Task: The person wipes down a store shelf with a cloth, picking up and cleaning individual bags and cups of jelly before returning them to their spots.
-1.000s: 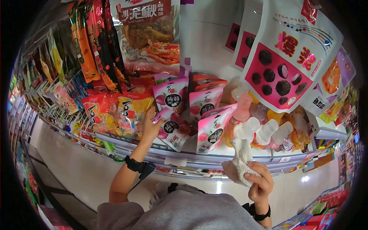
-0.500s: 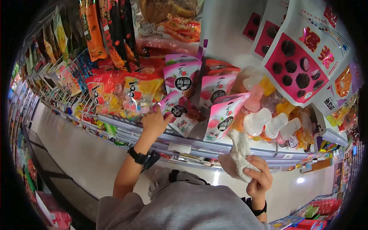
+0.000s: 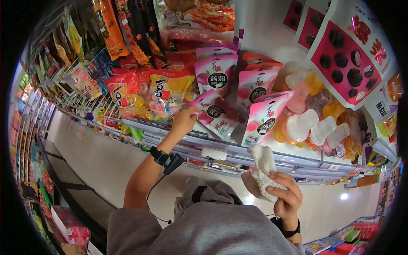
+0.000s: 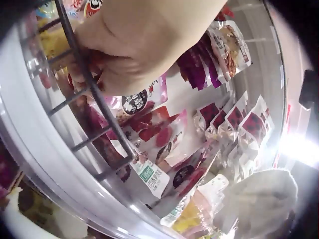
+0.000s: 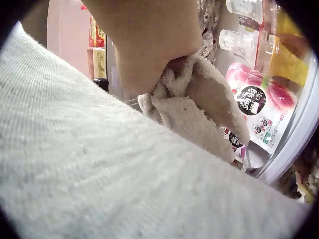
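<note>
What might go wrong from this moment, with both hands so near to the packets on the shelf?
The tilted pink pouch by the left hand might slide or fall over if nudged.
The cloth held in the right hand could brush the front pouch, close to the shelf edge, and tip it off.
The left hand might also catch on the wire divider.

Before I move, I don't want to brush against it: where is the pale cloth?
In the head view, the pale cloth is right of centre, held in the right hand, just below the rightmost standing pink pouch.
</note>
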